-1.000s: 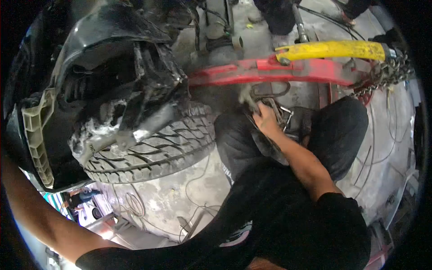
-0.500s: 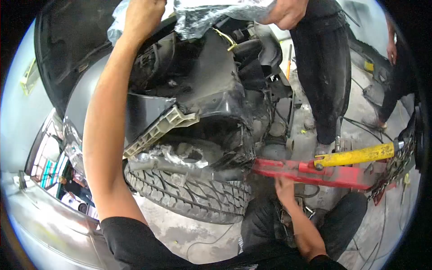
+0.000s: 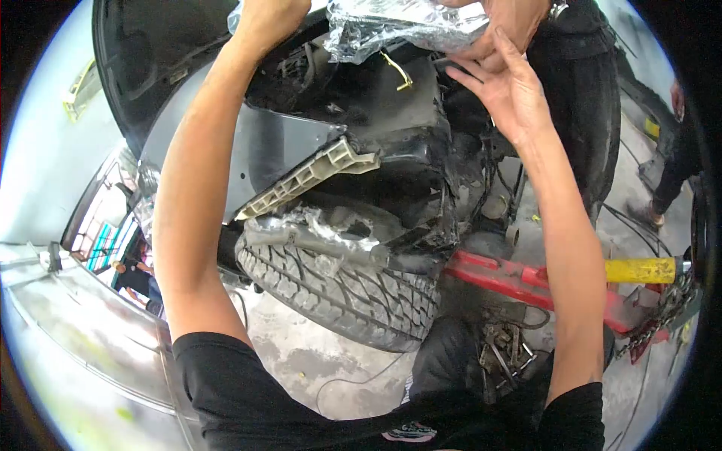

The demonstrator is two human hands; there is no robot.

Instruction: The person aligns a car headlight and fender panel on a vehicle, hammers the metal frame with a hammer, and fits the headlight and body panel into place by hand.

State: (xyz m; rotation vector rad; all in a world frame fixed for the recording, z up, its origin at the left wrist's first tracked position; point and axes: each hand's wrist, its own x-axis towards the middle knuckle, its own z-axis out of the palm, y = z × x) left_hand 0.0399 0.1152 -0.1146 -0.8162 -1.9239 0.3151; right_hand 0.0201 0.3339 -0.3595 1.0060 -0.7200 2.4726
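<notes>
My left hand (image 3: 277, 21) is at the top edge, its fingers curled and partly cut off, gripping the left side of a part wrapped in clear plastic (image 3: 406, 28). What lies under the wrap is hard to make out. My right hand (image 3: 513, 96) is raised below the part's right end, fingers stretched and spread, close to or touching another person's hand (image 3: 519, 26), which holds that end. Below the part is the stripped front corner of a vehicle, with a pale ribbed plastic bracket (image 3: 308, 177) attached at an angle and a yellow-ended wire (image 3: 398, 74) hanging loose.
A treaded tire (image 3: 338, 293) stands below the body. A red steel beam (image 3: 504, 276) with a yellow cylinder (image 3: 639, 270) and chain (image 3: 665, 304) extends right. Metal tools (image 3: 508, 353) lie near my legs. The other person's dark-clothed legs (image 3: 575, 128) stand at right.
My right hand has risen from beside the red beam to the part's right end. My view has shifted, so the vehicle and wrapped part sit further right. My left hand keeps its grip.
</notes>
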